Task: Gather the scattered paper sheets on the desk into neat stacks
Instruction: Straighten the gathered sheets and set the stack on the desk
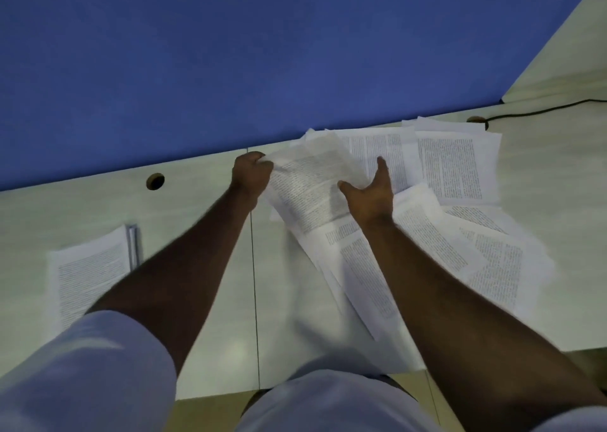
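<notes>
left hand point(251, 174) pinches lifted sheet point(310, 185) by its far corner | right hand point(372, 192) open, steadying its edge | likely bound for stack point(90, 272) on counter point(203, 201)

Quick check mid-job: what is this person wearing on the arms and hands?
Both hands, left hand and right hand, are bare: no gloves, rings or watch visible. Forearms are uncovered. Pale, light-coloured sleeves end near the elbows. The picture is motion-blurred.

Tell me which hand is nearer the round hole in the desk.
Left. The left hand grips the lifted sheet just right of the hole. The right hand is farther right, across that sheet.
</notes>
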